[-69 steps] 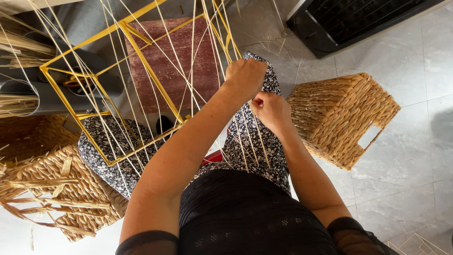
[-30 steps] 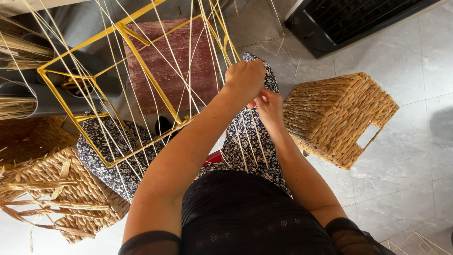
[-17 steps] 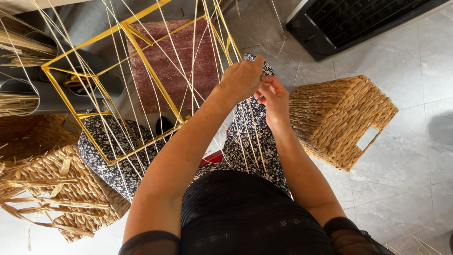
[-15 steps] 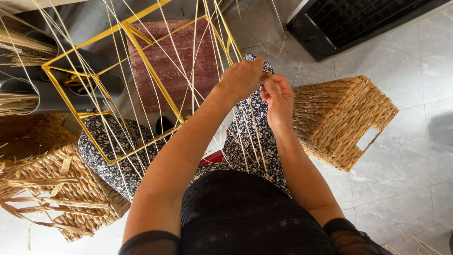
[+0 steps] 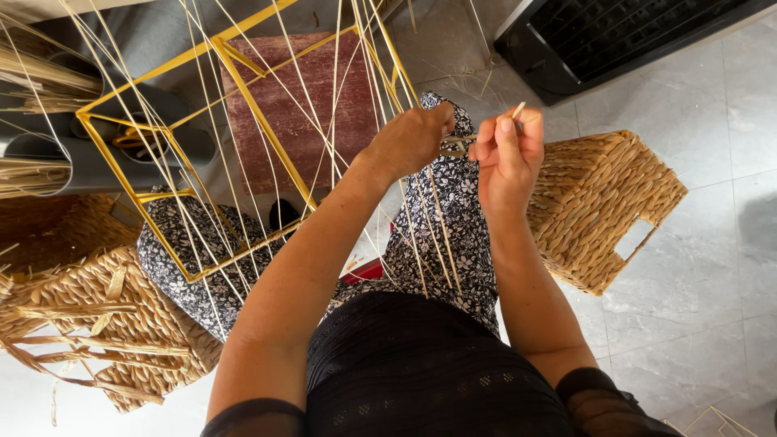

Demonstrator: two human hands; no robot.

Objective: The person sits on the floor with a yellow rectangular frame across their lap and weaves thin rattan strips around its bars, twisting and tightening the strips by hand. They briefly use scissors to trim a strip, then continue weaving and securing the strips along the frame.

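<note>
A yellow wire frame (image 5: pixel 214 166) strung with several pale straw strands (image 5: pixel 324 121) rests tilted on my lap. My left hand (image 5: pixel 409 139) grips the frame's near corner and the strands there. My right hand (image 5: pixel 508 152) is pinched on a thin straw strand (image 5: pixel 486 129) that runs between the two hands, its tip poking above my fingers. Floral-patterned trousers (image 5: pixel 441 218) cover my legs below the frame.
A finished woven straw basket (image 5: pixel 603 206) with a handle slot lies on the grey tile floor at my right. Part-woven straw work (image 5: pixel 89 316) lies at the left. Bundles of straw in grey tubes (image 5: pixel 40 121) stand at the far left. A black grille (image 5: pixel 615 32) is at the top right.
My right hand has lifted and pulled away to the right of my left hand, drawing the strand out between them. My left hand stays on the frame's corner.
</note>
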